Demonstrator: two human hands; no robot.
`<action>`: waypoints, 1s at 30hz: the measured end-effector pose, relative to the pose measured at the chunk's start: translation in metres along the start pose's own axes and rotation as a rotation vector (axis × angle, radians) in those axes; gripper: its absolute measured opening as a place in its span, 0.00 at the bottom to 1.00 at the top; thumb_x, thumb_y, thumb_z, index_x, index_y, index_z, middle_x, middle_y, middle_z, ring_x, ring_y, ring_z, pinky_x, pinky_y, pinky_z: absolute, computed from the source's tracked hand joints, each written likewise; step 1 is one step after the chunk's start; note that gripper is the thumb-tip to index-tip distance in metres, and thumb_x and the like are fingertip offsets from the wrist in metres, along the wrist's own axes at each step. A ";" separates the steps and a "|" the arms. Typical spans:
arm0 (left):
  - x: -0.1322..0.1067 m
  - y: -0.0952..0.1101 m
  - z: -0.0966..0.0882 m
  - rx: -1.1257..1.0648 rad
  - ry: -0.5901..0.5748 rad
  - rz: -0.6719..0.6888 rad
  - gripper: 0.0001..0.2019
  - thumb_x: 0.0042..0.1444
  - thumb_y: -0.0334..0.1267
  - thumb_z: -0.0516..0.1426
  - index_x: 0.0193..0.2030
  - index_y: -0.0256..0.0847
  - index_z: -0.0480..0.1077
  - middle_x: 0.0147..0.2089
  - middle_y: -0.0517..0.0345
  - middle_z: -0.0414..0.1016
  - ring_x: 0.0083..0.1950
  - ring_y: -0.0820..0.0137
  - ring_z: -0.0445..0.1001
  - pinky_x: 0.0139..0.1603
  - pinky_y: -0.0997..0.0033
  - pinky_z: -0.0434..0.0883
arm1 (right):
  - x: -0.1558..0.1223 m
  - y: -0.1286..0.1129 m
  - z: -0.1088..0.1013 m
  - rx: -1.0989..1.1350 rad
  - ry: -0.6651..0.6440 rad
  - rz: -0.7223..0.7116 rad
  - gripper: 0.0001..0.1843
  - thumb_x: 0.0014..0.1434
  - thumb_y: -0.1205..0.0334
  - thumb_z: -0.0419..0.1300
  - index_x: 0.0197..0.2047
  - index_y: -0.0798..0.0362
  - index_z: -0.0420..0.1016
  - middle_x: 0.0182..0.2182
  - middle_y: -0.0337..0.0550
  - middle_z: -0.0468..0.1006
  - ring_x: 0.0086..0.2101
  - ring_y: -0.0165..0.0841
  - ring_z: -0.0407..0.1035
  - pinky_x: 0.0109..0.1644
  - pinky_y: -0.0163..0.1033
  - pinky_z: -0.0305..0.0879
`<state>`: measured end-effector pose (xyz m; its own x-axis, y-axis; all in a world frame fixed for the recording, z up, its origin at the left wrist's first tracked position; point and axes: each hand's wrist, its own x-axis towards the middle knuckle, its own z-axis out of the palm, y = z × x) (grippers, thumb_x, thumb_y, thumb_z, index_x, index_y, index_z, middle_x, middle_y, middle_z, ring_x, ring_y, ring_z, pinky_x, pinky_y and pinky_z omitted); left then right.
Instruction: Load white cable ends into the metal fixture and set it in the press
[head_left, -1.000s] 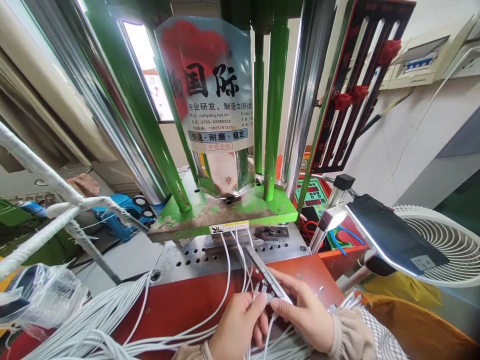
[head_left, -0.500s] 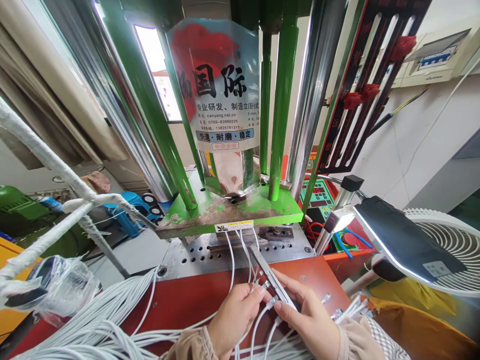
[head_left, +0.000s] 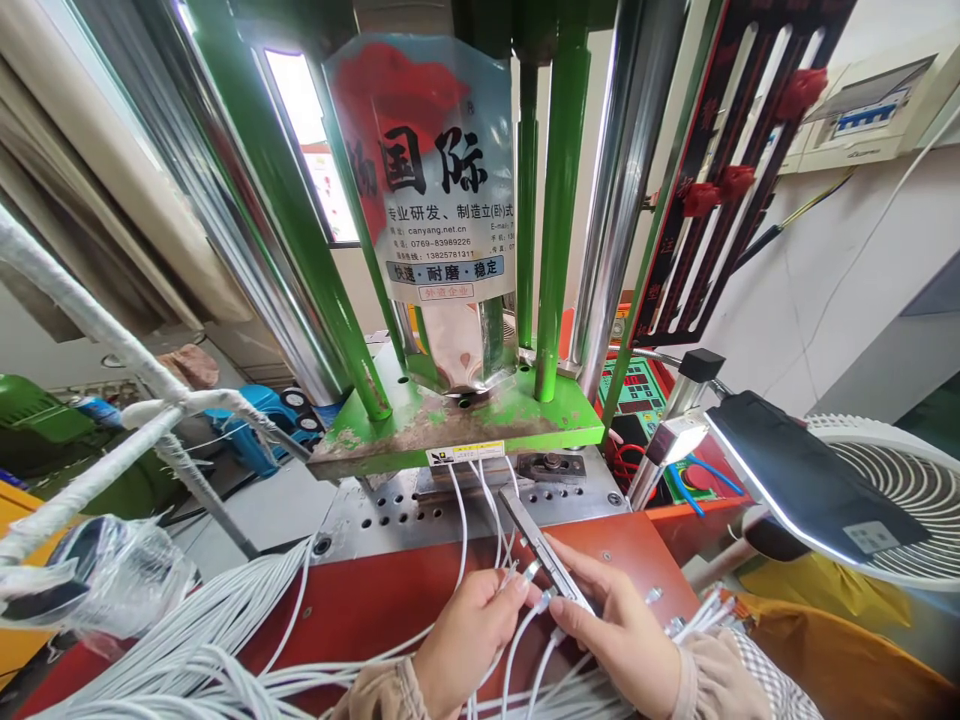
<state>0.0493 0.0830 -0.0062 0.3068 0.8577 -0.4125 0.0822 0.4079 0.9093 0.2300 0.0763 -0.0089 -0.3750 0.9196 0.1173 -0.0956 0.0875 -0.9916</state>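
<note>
My left hand [head_left: 465, 630] pinches several white cables [head_left: 517, 660] close to their small metal connectors, next to a narrow steel mould strip [head_left: 544, 548]. My right hand [head_left: 619, 640] holds that strip by its lower end, with its tip angled up toward the machine. One metal connector [head_left: 546, 600] lies against the strip's edge. Thin white cable ends run up from the strip over the perforated steel bed [head_left: 390, 525] of a moulding press. Whether the connectors sit in the strip's slots is hidden by my fingers.
A thick bundle of white cables [head_left: 187, 640] lies across the red work surface [head_left: 360, 590], and more connectors [head_left: 697, 620] stick out at right. Green press columns [head_left: 559, 200] rise ahead. A lamp [head_left: 802, 480], a fan [head_left: 892, 480] and a plastic bag [head_left: 112, 575] stand nearby.
The view has shifted slightly. My left hand has moved a little left and up, away from the strip, and my right hand still grips the strip.
</note>
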 end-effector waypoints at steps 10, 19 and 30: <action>0.009 0.000 -0.002 0.025 0.198 0.071 0.32 0.45 0.71 0.50 0.30 0.39 0.67 0.17 0.67 0.59 0.16 0.77 0.55 0.18 0.75 0.54 | 0.003 -0.009 0.001 0.013 -0.105 0.044 0.30 0.59 0.53 0.62 0.63 0.49 0.63 0.53 0.44 0.74 0.50 0.42 0.69 0.61 0.50 0.59; 0.004 0.012 -0.006 0.283 0.255 0.253 0.18 0.57 0.51 0.49 0.27 0.40 0.69 0.29 0.59 0.69 0.34 0.69 0.65 0.38 0.72 0.62 | 0.002 0.005 -0.002 0.022 -0.023 0.061 0.31 0.59 0.49 0.61 0.62 0.48 0.64 0.55 0.46 0.72 0.46 0.42 0.72 0.55 0.49 0.66; 0.009 0.005 -0.009 0.345 0.242 0.156 0.20 0.57 0.53 0.48 0.27 0.39 0.70 0.16 0.69 0.49 0.22 0.73 0.51 0.26 0.74 0.54 | 0.000 0.012 -0.007 -0.160 -0.081 -0.013 0.29 0.61 0.54 0.59 0.63 0.50 0.62 0.60 0.47 0.67 0.59 0.44 0.60 0.65 0.51 0.54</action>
<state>0.0442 0.0957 -0.0058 0.1133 0.9660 -0.2325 0.3766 0.1748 0.9097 0.2348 0.0800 -0.0216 -0.4488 0.8845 0.1277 0.0450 0.1651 -0.9853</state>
